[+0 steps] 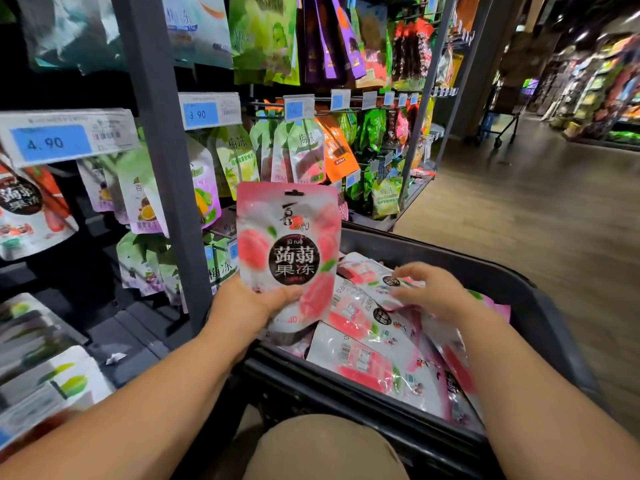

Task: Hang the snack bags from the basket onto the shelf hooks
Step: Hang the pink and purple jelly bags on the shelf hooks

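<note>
Left hand (252,303) has a pink-and-white glossy plastic snack bag (287,244) upright, thumb across the front btm corner, fingers behind, so it's clamped on it. The bag is up over the near-left edge of the black plastic basket (540,306), just in front of the grey metal shelf post (162,168). Right hand (433,292) is down in the basket, fingers bent over the heap of matching pink bags (363,341), tips touching one; gripping or not, can't tell. On the left, a blue price tag (52,143) reads 4.90, w/ other pouches hanging below.
</note>
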{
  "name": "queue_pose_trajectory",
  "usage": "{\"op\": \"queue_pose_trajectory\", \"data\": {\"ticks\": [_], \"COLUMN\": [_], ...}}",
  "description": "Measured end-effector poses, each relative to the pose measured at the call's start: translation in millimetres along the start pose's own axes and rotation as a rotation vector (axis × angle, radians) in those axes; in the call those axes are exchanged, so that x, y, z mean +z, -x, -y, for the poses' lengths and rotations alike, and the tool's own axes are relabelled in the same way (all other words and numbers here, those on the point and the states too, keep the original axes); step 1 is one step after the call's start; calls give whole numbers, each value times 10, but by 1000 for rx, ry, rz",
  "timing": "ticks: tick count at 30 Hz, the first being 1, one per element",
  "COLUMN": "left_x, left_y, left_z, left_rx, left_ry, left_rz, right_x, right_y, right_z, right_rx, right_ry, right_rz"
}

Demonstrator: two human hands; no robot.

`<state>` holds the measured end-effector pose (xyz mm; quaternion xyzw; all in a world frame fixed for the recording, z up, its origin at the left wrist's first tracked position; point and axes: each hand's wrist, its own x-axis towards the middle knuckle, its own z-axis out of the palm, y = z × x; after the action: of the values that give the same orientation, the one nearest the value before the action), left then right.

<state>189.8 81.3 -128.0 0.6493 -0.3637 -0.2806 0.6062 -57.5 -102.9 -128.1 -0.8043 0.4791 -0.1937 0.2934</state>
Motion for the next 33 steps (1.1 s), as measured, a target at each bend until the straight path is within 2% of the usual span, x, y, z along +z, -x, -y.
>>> {"op": "queue_pose_trajectory", "data": {"ticks": [3,7,11,18,22,24,27,29,33], "left_x": [-2,-9,-5,-22,-19,-11,-18,-20,-16], "left_y": [5,-1,12,0,4,18,30,39,56], "left_z": [30,23,15,34,40,32,24,13,-11], "left_rx": [2,-8,6,11,-8,-16,-21,-20,-21], "left_ry": [-8,-16,22,12,-9,-32,-62,-70,-82], "left_rz": [5,13,33,37,52,47,14,14,25], "right_x": [-8,-33,-35,17,-30,-71,-128,-179,-234], "right_y": [50,83,61,43,53,65,107,160,216], "right_z": [-81,-54,-104,-142,-115,-70,37,135,244], "right_rx": [86,110,74,98,55,16,-53,-113,-197], "right_ry": [33,18,145,87,73,-4,-324,-522,-769], "right_rz": [221,238,119,-18,-159,-262,-410,-450,-533]}}
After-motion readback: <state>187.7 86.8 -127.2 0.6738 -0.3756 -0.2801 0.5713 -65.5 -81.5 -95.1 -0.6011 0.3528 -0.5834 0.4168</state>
